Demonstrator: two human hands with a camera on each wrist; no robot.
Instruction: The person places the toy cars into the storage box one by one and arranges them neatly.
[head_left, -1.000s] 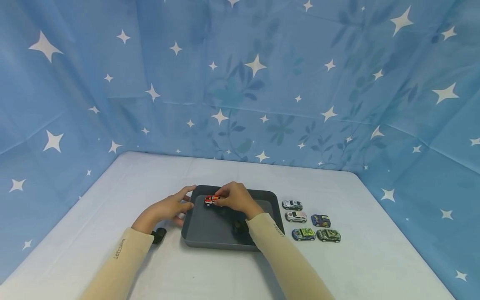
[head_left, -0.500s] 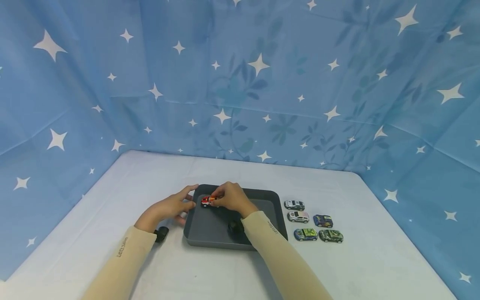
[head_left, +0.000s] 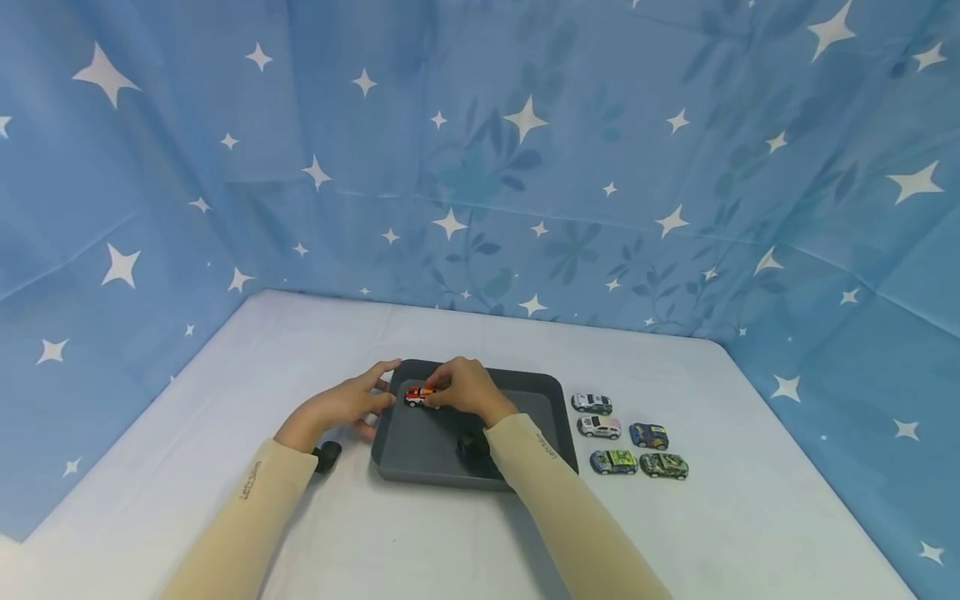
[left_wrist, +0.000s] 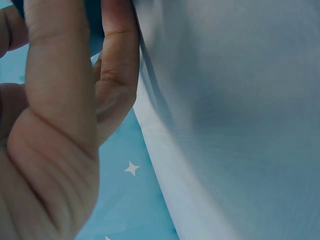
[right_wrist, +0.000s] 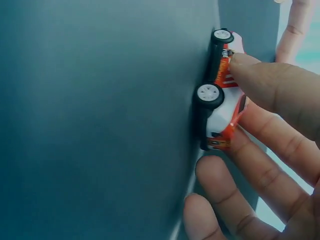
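Note:
My right hand (head_left: 471, 389) pinches a red, orange and white toy car (head_left: 415, 397) near the back left of the dark grey tray (head_left: 435, 468). In the right wrist view the thumb lies along the side of the toy car (right_wrist: 226, 90), its wheels close over the tray floor. Other fingers pass behind it. Fairly straight fingers of my left hand (head_left: 341, 404) rest against the outside of the tray's left wall, the index fingertip near the back left corner. The left wrist view shows these fingers (left_wrist: 60, 65) beside a small dark part of the tray (left_wrist: 95, 25).
Right of the tray, several toy cars sit on the white tabletop (head_left: 420, 550): a silver one (head_left: 592, 403), a white one (head_left: 599, 427), a blue one (head_left: 649, 435), a blue-and-lime one (head_left: 613, 462) and a green camouflage one (head_left: 664, 466). A blue starry curtain (head_left: 480, 167) surrounds the table.
The right hand has moved the red toy car slightly left within the tray. The left hand stays at the tray's left side. The head view has shifted a little.

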